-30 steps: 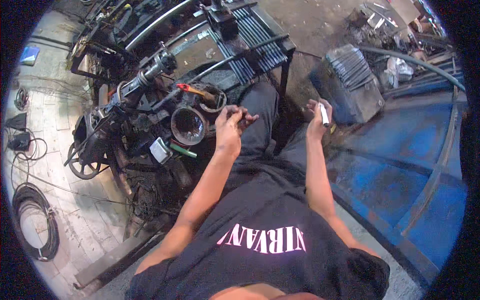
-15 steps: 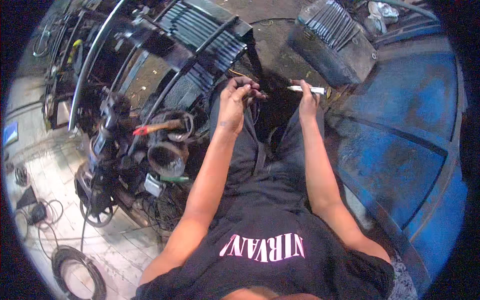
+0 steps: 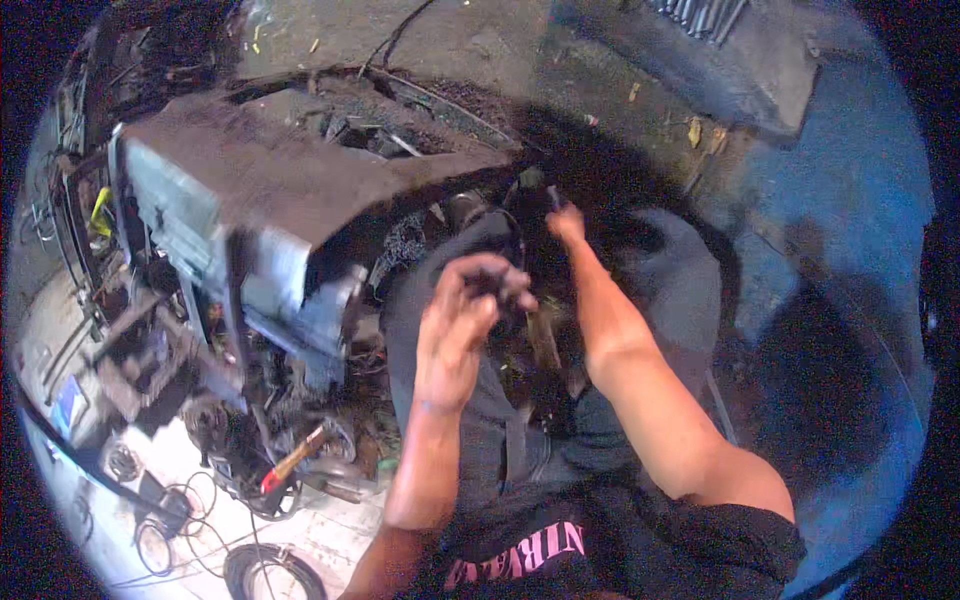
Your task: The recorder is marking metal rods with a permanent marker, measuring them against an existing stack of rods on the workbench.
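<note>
My left hand (image 3: pixel 465 325) is raised above my left thigh, its fingers curled in toward the thumb. Motion smears the fingertips, and whatever they hold, if anything, is hidden. Farther forward, my right hand (image 3: pixel 567 222) reaches into the shadow between my knees and the dark frame. Its fingers are closed around a small, slim object (image 3: pixel 553 196) too dark and blurred to name. Left of my hands stands a dark, flat-topped metal piece (image 3: pixel 240 175) with a pale, shiny metal side (image 3: pixel 175 190).
A wooden-handled tool with a red end (image 3: pixel 292 462) lies among machine parts at lower left. Below it is a coiled black cable (image 3: pixel 235 575) on the pale floor. A grey block (image 3: pixel 750 75) with metal rods (image 3: pixel 700 15) stands far right, beside a blue surface (image 3: pixel 850 220).
The view has shifted and the rod rack at left is out of sight. My right hand has reached farther forward; the white marker it held no longer shows clearly. My left hand is nearer me.
</note>
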A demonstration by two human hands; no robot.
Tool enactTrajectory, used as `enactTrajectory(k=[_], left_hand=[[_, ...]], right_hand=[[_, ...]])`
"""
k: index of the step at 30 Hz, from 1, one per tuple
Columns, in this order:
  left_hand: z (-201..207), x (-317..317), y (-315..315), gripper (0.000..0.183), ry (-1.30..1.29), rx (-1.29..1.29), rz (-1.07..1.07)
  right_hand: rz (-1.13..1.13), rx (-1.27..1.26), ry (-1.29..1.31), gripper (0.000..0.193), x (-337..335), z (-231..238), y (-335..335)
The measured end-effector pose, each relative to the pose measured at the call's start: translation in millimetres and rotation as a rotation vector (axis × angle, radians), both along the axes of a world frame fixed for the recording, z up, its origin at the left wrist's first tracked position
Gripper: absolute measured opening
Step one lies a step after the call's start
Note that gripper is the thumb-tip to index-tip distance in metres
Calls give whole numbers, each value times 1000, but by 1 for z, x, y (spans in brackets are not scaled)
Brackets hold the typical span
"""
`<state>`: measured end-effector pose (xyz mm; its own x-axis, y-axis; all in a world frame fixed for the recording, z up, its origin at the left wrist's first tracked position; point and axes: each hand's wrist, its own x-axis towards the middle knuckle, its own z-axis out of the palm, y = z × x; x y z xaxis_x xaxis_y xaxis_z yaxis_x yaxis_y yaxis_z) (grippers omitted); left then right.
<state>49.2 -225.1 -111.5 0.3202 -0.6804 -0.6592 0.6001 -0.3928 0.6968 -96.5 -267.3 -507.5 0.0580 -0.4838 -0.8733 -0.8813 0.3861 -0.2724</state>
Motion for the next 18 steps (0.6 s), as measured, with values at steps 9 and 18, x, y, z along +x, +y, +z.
enactTrajectory(k=[9,18], left_hand=[[-3,-5,-17,44,139,147,78],[-12,-19,-36,37,188,54,-42]], right_hand=[[431,-130,-167,41,34,-89,46],[382,-453,-208,43,-35,-87,19]])
